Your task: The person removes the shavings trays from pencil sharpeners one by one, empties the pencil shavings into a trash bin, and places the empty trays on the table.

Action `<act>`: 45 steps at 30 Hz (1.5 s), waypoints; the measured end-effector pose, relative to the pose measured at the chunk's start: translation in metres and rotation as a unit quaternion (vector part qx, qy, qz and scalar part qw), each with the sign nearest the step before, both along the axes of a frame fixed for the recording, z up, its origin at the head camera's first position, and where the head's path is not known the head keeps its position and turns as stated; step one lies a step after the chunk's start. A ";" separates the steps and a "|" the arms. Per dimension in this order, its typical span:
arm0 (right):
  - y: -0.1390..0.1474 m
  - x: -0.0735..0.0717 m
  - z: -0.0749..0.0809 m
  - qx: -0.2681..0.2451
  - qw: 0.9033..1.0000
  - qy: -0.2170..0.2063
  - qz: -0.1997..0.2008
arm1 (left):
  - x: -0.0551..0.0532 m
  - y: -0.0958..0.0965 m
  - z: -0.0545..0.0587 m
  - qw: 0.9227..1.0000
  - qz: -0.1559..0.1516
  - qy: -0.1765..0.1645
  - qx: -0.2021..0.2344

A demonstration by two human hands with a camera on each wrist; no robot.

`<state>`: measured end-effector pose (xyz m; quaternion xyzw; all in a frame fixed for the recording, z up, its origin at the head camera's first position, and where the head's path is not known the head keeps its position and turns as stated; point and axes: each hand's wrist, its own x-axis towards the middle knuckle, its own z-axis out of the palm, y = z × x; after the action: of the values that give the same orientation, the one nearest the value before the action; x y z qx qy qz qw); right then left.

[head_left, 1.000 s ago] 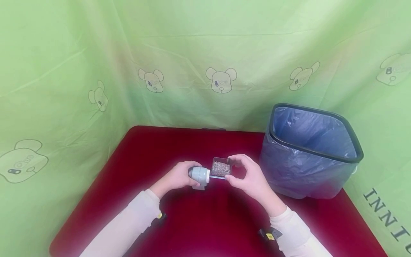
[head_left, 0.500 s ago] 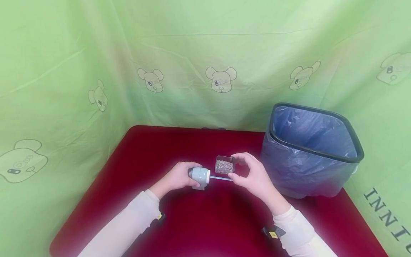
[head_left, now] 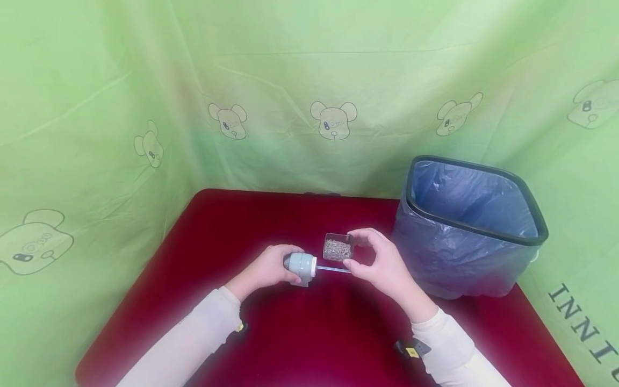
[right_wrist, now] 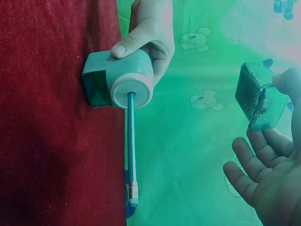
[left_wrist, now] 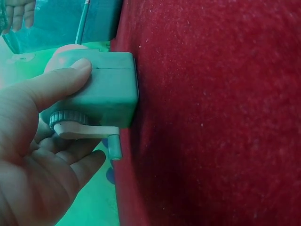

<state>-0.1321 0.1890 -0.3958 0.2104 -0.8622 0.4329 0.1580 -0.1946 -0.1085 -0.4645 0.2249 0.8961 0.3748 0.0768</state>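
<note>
My left hand grips a pale blue-green pencil sharpener just over the table, thumb pressing its side. The left wrist view shows its crank handle near the palm. A pencil sticks out of the round white front, its eraser end pointing toward the right hand's side. My right hand pinches a small clear shavings drawer between thumb and fingers. Shavings lie inside the drawer, which is apart from the sharpener. A dark square opening shows in the sharpener's body.
On the table's right side stands a trash bin with a dark rim and a bluish plastic liner. A red cloth covers the table. Green curtains with bear-head prints enclose the back and sides.
My right hand has drawn the shavings drawer away from the sharpener, rightward and slightly up, baring more of the pencil. Over the last half second it barely moves. The left hand stays in place.
</note>
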 end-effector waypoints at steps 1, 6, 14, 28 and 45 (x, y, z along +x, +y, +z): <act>0.000 0.000 0.001 0.000 1.000 0.000 0.000 | 0.000 0.000 0.001 1.000 -0.002 0.003 -0.004; 0.000 0.001 0.003 0.002 1.000 0.001 -0.003 | 0.000 0.002 0.003 1.000 -0.009 0.015 -0.026; 0.001 0.000 0.006 0.004 1.000 0.009 -0.002 | 0.001 0.002 0.003 0.999 -0.011 0.018 -0.031; 0.002 0.000 0.018 0.003 1.000 0.009 -0.002 | 0.001 0.002 0.003 0.999 -0.012 0.030 -0.040; 0.005 0.004 0.028 0.011 1.000 0.007 -0.005 | 0.005 0.005 0.005 0.998 -0.002 0.024 -0.051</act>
<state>-0.1280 0.1941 -0.3678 0.2107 -0.8671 0.4208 0.1634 -0.1900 -0.1031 -0.4597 0.2315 0.9152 0.3230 0.0672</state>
